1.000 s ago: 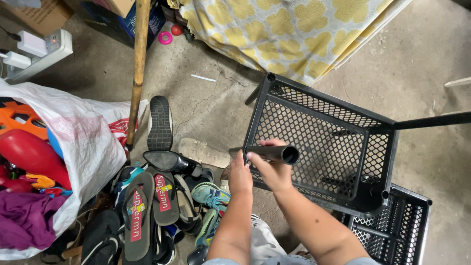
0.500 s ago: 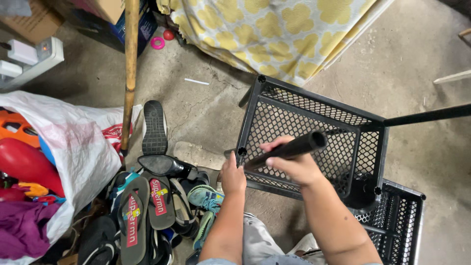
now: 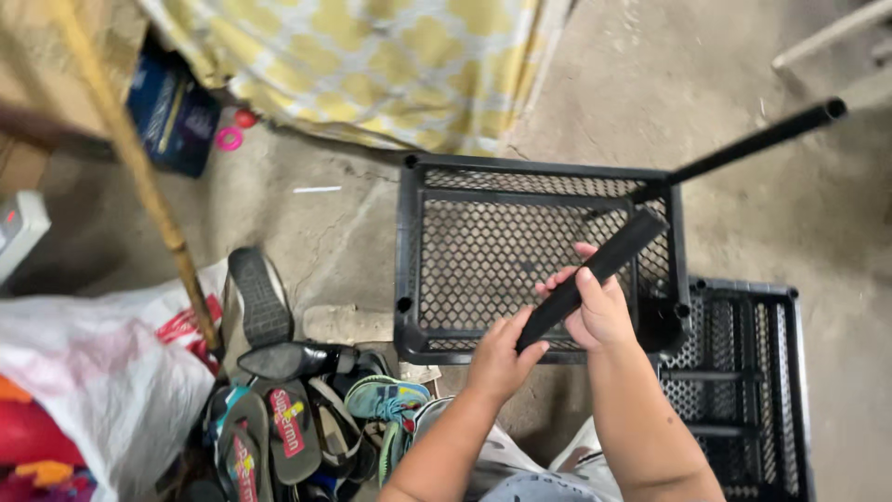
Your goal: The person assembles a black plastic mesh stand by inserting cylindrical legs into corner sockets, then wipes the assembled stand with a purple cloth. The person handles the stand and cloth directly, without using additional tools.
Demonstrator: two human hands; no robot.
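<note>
Black plastic makes up every part in hand. A short black tube (image 3: 593, 277) lies at a slant near the centre of the frame, lower end toward the bottom left, upper end toward the upper right. The right hand (image 3: 599, 311) is clenched around the tube's middle, thumb over the top. The left hand (image 3: 502, 358) closes its fingers on the tube's lower end, apparently steadying it.

Directly beneath the tube stands a black mesh shelf tray (image 3: 409, 251), its perforated bottom facing up toward the camera. Round sockets show at its corners; the tube's bore looks matched to them, which would account for the tube being held over the tray. A second, longer black tube (image 3: 753, 144) rises from the tray's upper right corner and runs toward the upper right of the frame; it appears seated in that corner socket.

Another mesh tray (image 3: 790, 372) lies on the concrete floor (image 3: 316, 232) at the lower right, just beside the first.

Lower left: a heap of sandals and shoes (image 3: 297, 418), beside a white plastic sack (image 3: 102, 372). A wooden pole (image 3: 130, 158) slants down the left side. A yellow patterned cloth (image 3: 390, 65) hangs along the top.
</note>
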